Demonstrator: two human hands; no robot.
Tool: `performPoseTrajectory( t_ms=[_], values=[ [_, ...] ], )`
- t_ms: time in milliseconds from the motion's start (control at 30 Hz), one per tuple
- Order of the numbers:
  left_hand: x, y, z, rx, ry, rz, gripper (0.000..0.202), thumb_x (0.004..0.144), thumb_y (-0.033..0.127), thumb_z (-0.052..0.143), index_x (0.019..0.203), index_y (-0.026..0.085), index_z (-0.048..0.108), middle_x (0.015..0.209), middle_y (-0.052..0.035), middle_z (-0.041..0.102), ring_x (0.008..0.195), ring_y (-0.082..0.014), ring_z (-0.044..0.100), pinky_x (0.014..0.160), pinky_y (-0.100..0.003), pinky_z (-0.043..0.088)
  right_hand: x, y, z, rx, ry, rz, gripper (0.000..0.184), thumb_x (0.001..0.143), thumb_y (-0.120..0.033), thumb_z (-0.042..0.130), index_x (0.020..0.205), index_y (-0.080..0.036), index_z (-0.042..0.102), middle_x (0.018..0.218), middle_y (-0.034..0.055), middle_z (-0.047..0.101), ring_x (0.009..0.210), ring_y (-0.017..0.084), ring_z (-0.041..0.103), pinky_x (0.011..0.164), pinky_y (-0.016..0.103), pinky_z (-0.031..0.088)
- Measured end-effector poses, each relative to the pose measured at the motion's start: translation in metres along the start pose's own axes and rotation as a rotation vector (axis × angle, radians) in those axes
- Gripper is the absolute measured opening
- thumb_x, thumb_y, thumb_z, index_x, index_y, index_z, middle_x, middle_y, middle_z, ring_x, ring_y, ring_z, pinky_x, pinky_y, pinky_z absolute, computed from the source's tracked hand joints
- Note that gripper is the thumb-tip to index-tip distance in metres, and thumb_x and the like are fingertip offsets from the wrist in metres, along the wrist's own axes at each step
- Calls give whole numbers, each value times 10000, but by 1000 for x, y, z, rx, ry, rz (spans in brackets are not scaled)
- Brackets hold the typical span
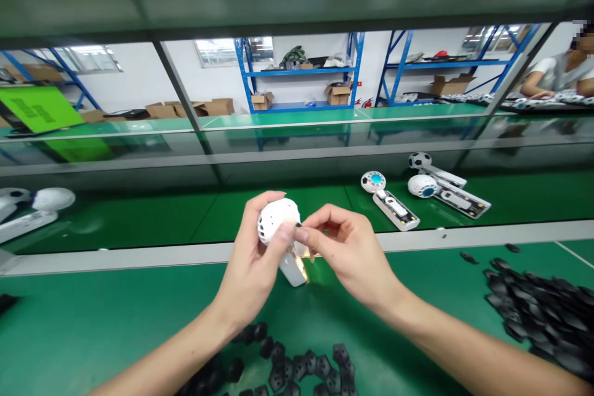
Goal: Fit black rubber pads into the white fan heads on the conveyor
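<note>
Two hands work above a green tabletop point(83, 297), viewed from head height. Far side of the room, behind a glass partition: blue steel shelving point(301, 72) holding cardboard boxes point(337, 94), and at far right a co-worker point(557, 74) bent over a separate bench.

Beyond a grey rail point(139, 258) on the tabletop, three white ball-headed units point(394, 210) lie on a further green strip, well right of the hands; their long bodies are open, showing the insides.

Two heaps of black moulded pieces sit on the tabletop: one point(297, 368) directly below the hands, one point(533, 309) near the right edge. Neither hand touches them.

Held unit: white vented ball point(277, 219) on a white body point(292, 272), tilted, lifted off the tabletop between the hands. Left hand point(253, 253) wraps the ball, fingers curled over the top and thumb across the front. Right hand point(348, 247) pinches a small black piece point(297, 223) between thumb and forefinger, pressing it against the ball's edge.
</note>
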State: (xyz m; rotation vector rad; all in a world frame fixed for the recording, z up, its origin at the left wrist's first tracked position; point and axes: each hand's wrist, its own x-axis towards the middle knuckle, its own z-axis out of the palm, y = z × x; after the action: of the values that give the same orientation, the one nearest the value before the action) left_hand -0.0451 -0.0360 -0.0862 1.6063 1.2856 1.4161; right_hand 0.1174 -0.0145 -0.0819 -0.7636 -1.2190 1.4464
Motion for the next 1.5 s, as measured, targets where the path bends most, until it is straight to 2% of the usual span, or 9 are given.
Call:
performPoseTrajectory(
  t_ms=[167, 267, 467, 667, 833, 1033, 1200, 1333, 1500],
  values=[
    [5, -3, 0, 52, 56, 49, 508, 802, 480, 875, 1163, 242, 607, 964, -24, 676, 757, -182, 646, 637, -268, 519, -5, -7, -5, -126, -119, -37, 203, 873, -384, 836, 852, -185, 798, 828, 39, 789, 779, 197, 729, 734, 306, 601],
    [8, -7, -2, 63, 102, 107, 432, 833, 462, 846, 1116, 227, 621, 976, -36, 688, 762, -179, 652, 643, -267, 523, 0, -18, -16, -178, -276, -21, 211, 965, -365, 722, 980, -185, 831, 918, 55, 815, 858, 205, 762, 833, 339, 626],
    [7, -12, -1, 62, 100, 177, 378, 893, 457, 792, 1129, 202, 643, 1045, -69, 713, 748, -174, 666, 663, -284, 545, 12, -44, -41, -347, -138, -106, 196, 964, -316, 727, 1056, -171, 820, 877, 45, 812, 715, 160, 732, 698, 274, 602],
    [19, -18, -1, 54, 79, 312, 376, 848, 411, 838, 1115, 180, 709, 1001, -75, 732, 713, -182, 690, 608, -286, 571, -1, -51, -49, -636, -296, 33, 177, 980, -160, 644, 1032, -165, 813, 861, 18, 815, 720, 157, 741, 665, 250, 559],
    [51, -24, 5, -152, 100, 123, 471, 780, 415, 898, 1161, 208, 715, 882, -24, 702, 593, -165, 673, 544, -288, 601, -32, -38, -55, -1101, -495, 98, 145, 961, -132, 713, 915, -207, 827, 788, -16, 801, 710, 176, 728, 637, 282, 459],
    [107, -28, 51, -450, 132, -145, 369, 764, 270, 893, 1044, 212, 661, 818, 1, 639, 597, -132, 613, 582, -269, 605, -65, -17, -66, -1324, -792, -77, 108, 1044, -197, 703, 1106, -207, 791, 1080, 36, 799, 971, 231, 739, 754, 325, 461],
    [132, -35, 74, -560, -138, -608, 568, 871, 555, 803, 1262, 182, 629, 1276, -218, 675, 1145, -369, 719, 899, -450, 632, -66, -13, -60, -1529, -935, -221, 112, 1071, -242, 679, 1106, -183, 767, 1049, 42, 771, 996, 245, 714, 772, 366, 472],
    [131, -50, 47, -362, -183, -577, 644, 870, 597, 772, 1365, 208, 636, 1600, -253, 478, 1377, -430, 599, 1031, -509, 581, -65, -8, -51, -1648, -964, -440, 114, 1009, -134, 714, 904, -174, 738, 881, 24, 725, 834, 228, 699, 665, 370, 453],
    [127, -89, -38, 57, 81, -449, 272, 955, 406, 654, 1074, 166, 698, 1317, -210, 698, 1144, -353, 734, 982, -471, 604, -75, 16, -48, -1632, -789, -815, 139, 844, -104, 775, 750, -178, 705, 720, 24, 692, 635, 219, 657, 635, 374, 499]
  ],
)
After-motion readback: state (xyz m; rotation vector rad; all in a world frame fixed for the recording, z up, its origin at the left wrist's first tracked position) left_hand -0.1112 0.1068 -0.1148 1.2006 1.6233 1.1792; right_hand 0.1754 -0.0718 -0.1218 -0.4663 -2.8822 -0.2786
